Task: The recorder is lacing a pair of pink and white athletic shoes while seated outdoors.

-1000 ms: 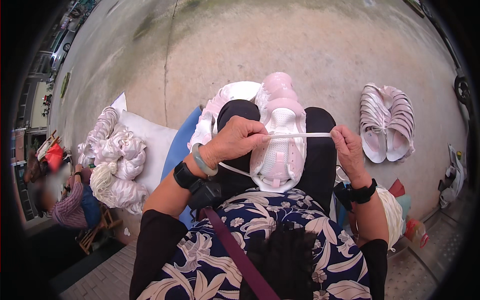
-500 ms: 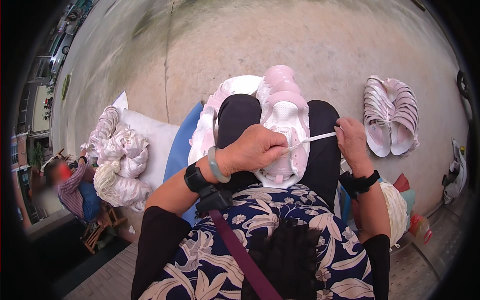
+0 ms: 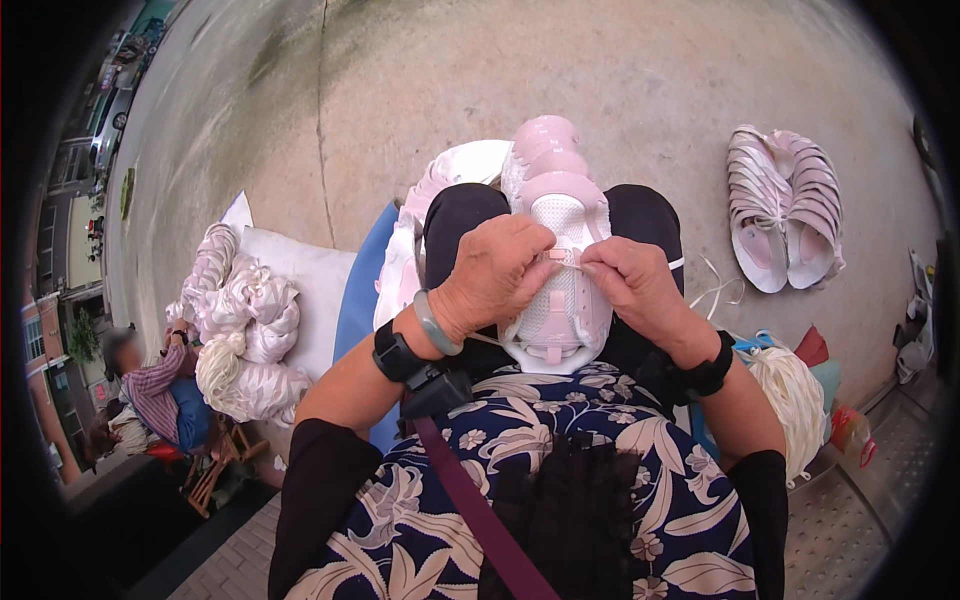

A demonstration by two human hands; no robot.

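Right hand (image 3: 640, 290) moved in near left hand (image 3: 500, 270); both pinch white lace (image 3: 567, 262) above pink shoe (image 3: 562, 208)

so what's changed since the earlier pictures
The bare right hand has moved left, in from beside the pink-and-white shoe upper, to meet the bare left hand over it. The flat white lace, earlier pulled straight between them, now spans only a short gap. The left hand stays over the upper; the tied pink-striped bundle stays on the concrete floor at right.
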